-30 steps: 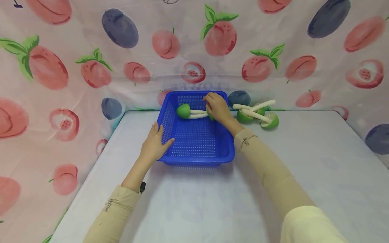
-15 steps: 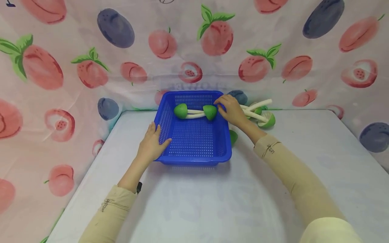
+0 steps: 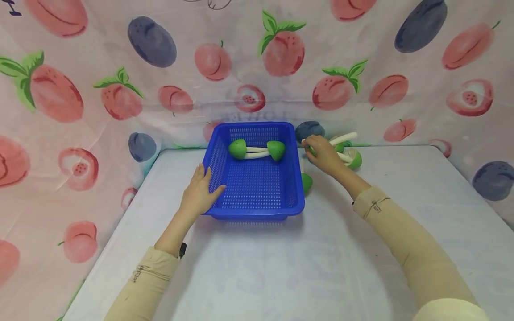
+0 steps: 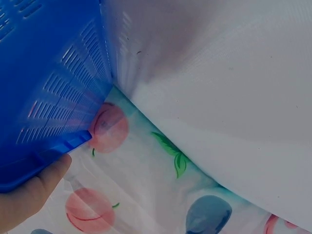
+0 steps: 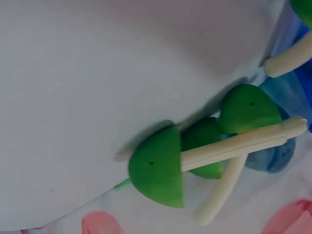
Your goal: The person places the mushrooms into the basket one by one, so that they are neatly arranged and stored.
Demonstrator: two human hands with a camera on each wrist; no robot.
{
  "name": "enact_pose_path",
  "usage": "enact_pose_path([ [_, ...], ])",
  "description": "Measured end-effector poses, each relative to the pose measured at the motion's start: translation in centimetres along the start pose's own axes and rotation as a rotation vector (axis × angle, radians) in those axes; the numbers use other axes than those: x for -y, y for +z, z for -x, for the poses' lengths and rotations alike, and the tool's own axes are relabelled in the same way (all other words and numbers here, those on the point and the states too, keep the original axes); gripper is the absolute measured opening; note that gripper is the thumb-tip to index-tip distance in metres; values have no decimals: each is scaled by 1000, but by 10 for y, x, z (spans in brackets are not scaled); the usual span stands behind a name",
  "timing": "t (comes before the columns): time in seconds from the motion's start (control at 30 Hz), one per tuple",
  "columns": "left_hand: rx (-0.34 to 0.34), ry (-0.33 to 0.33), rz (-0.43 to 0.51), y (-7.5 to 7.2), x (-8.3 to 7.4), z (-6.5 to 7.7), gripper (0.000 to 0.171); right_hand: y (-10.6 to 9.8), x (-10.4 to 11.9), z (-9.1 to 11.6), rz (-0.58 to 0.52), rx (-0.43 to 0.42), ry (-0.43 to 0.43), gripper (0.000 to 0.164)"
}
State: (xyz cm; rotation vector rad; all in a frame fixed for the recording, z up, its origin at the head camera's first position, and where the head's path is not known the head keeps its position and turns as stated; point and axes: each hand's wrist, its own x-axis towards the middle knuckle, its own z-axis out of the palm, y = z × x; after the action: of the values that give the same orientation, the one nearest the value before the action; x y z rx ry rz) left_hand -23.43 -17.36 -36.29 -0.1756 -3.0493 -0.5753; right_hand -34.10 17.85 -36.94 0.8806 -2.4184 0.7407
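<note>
My left hand (image 3: 196, 194) holds the left rim of the blue perforated basket (image 3: 257, 211), thumb over the inner side and fingers outside; the left wrist view shows a finger (image 4: 51, 178) against the outer rim. Inside lie two green-capped toy mushrooms (image 3: 238, 149), white stems side by side, caps at opposite ends. To the basket's right, my right hand (image 3: 326, 156) is over a pile of similar mushrooms, fingers loosely bent near a green cap (image 3: 312, 151). In the right wrist view the pile's mushrooms (image 5: 156, 165) lie crossed, with no finger visible.
Another green-capped mushroom (image 3: 306, 183) lies against the basket's right side. The white table (image 3: 257, 267) ends at a fruit-patterned curtain (image 3: 249, 58) behind the basket and at the left.
My right hand has left the basket's inside and moved right, over the mushroom pile. A second cap in the basket and a mushroom beside it are uncovered. My left hand stays on the rim.
</note>
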Motion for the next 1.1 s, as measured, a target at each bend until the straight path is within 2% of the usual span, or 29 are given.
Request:
enact_pose_path([
  [0.2,10,0,-4,0,0,0,78,8,-14,18,20,61,-21,20],
  [0.33,11,-2,-1,0,0,0,77,15,-19,26,-5,120,-47,24],
  [0.5,11,0,1,0,0,1,77,19,-21,32,-18,235,-6,30],
  [0.77,7,4,6,0,1,1,77,23,-25,29,64,475,80,59],
  [0.87,6,6,2,0,1,1,77,27,-28,28,107,526,79,65],
  [1.03,-1,21,2,1,1,0,77,35,-32,28,121,523,61,53],
  [1.1,-1,23,2,1,2,0,77,39,-32,27,103,541,92,46],
])
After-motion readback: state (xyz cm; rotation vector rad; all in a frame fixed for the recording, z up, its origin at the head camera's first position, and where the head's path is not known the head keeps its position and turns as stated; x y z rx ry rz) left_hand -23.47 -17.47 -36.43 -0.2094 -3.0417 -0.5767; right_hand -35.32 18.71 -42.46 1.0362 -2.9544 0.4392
